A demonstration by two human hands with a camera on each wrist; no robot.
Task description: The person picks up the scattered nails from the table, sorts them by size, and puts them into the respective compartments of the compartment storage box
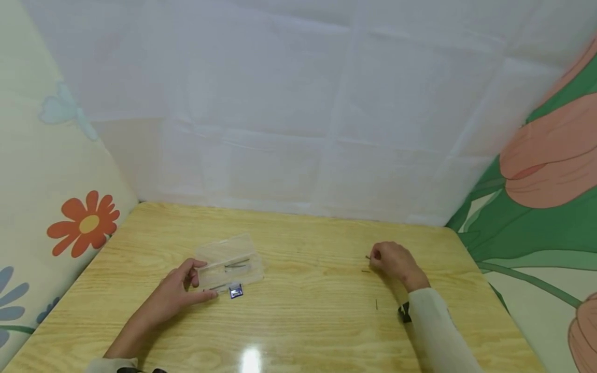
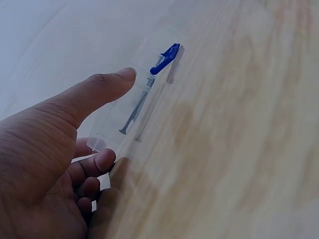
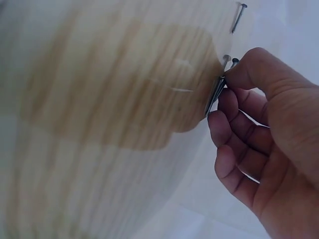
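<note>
Fingers of our left hand bracket the left end of the clear plastic box in the head view, thumb at the front, index finger behind, the two spread apart. The box lies on the left part of the wooden table with slim metal nails inside; a blue piece sits at its front. Well to the right, our right hand holds a dark nail at its fingertips, near two loose nails.

From the left wrist, we see our thumb along the box's side and the other fingers curled at its end.

From the right wrist, our thumb and index finger pinch the held nail; we cannot tell whether several are bunched there.
</note>
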